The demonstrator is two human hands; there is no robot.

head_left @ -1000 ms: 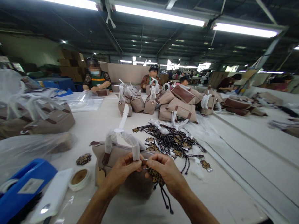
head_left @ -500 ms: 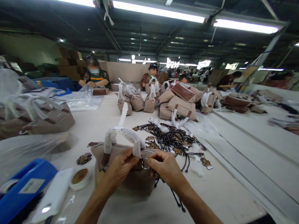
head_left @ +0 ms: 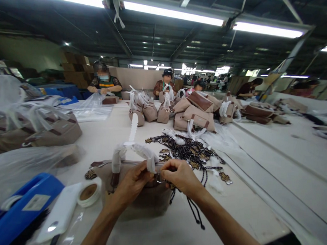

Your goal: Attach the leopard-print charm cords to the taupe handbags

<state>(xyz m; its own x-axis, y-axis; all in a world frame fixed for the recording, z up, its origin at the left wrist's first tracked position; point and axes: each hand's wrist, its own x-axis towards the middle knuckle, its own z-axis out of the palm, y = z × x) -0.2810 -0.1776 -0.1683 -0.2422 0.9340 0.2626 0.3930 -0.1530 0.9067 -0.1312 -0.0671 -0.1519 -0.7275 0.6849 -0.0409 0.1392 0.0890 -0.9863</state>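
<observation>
So we've got the metal ring [head_left: 158,180] just right of the wrapped handle [head_left: 151,155] on this bag [head_left: 145,205], between 2 pinched grips: left hand [head_left: 134,180] on the handle's base, right hand [head_left: 180,174] on the ring's right edge.

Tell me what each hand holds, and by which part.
The right hand pinches the charm by its metal ring. The left hand holds the bag beside the wrapped handle's lower end; the exact part pinched is unclear.
</observation>
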